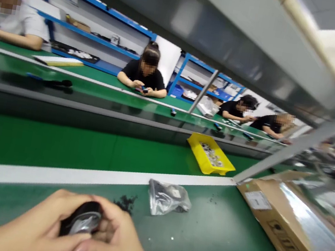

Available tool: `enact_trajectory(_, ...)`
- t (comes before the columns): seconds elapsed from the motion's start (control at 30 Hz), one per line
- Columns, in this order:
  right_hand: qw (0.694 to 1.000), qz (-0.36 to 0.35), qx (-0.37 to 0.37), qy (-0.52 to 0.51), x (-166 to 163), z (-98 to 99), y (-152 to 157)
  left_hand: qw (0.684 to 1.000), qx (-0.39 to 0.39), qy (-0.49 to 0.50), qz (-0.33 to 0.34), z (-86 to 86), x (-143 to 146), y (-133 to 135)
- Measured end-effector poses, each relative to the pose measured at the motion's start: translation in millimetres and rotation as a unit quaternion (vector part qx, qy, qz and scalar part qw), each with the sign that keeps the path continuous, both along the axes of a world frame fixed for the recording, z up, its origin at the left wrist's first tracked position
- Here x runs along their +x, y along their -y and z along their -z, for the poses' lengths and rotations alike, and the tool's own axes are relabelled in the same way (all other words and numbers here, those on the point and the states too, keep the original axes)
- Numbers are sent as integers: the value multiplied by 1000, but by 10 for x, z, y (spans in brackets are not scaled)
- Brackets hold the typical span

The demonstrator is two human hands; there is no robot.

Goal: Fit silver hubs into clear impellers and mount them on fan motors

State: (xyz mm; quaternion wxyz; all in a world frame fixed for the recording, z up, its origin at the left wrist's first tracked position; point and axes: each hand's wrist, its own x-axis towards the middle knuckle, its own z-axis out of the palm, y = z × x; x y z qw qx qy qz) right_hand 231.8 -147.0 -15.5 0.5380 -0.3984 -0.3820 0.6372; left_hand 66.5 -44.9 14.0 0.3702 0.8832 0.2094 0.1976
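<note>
Both my hands meet at the bottom of the view over the green work surface (224, 246). My left hand (37, 228) wraps round a small round black part with a shiny silver face (82, 220). My right hand (115, 243) closes on the same part from the right, thumb pressed at its lower edge. Just beyond the hands lies a little heap of tiny black pieces (125, 201). A clear plastic bag with dark contents (168, 197) lies to the right of that heap.
A brown cardboard box (286, 222) sits at the right. A yellow tray of small parts (210, 155) rests on the green conveyor belt (55, 145). Several seated people work across the line, among them one in black (145, 74). A grey metal beam (203, 24) crosses overhead.
</note>
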Motion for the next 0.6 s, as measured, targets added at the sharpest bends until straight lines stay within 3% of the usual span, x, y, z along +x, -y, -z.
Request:
enact_trajectory(0.07,1000,8,5,9,-6,-40,44,994,-82,22,67,-157,83,17)
enact_trajectory(0.13,1000,1,4,7,22,-63,81,987,-126,69,77,-186,117,17)
enact_trajectory(0.3,999,-17,20,43,122,-37,126,982,-127,117,70,-108,78,78)
enact_trajectory(0.4,989,51,26,139,138,-26,135,988,-116,70,79,-139,78,29)
enact_trajectory(0.5,957,158,0,245,215,-50,130,999,19,-46,-18,-132,65,-268)
enact_trajectory(0.53,942,190,-8,276,294,-68,124,987,87,-103,-87,-105,47,-424)
enact_trajectory(0.6,905,256,-24,340,574,-128,103,962,137,-150,-182,-12,-11,-784)
